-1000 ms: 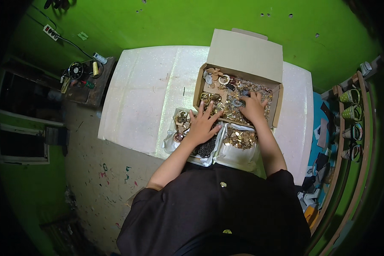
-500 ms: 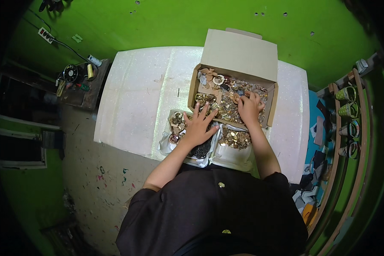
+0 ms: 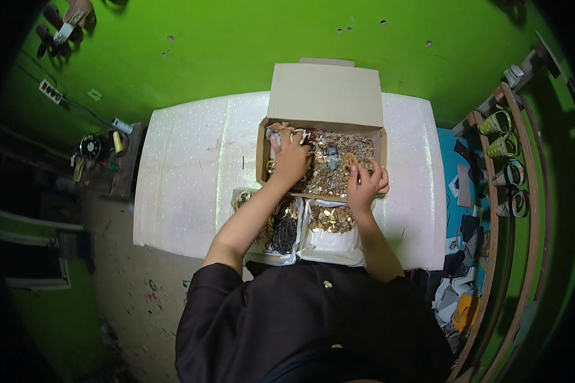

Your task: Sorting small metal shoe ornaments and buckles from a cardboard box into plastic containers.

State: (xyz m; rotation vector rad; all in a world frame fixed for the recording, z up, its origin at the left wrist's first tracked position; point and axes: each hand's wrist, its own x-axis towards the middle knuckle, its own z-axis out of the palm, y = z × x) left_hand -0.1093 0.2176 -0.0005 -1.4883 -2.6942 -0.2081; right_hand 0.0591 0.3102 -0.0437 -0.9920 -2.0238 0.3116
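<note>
An open cardboard box stands on the table, full of small shiny metal-coloured pieces with some larger bits among them. My left hand reaches into its far left corner, fingers apart over tan and grey pieces; the fingertips are partly hidden. Over the box's right side, my right hand pinches a tan loop-shaped piece. A small dark blue-grey piece lies between the hands. In front of the box sit a white-lined tray of gold-coloured pieces and another with black chain-like pieces.
The table has a glittery white cover. A side stand on the left holds a small fan and thread spools. On the right, a wooden rack carries several sandals, with scraps piled beside it. A green wall rises behind.
My left hand has moved from the box's near left edge into its far left corner. My right hand has drawn nearer to me, with the tan loop in its fingers. The whole view has shifted.
</note>
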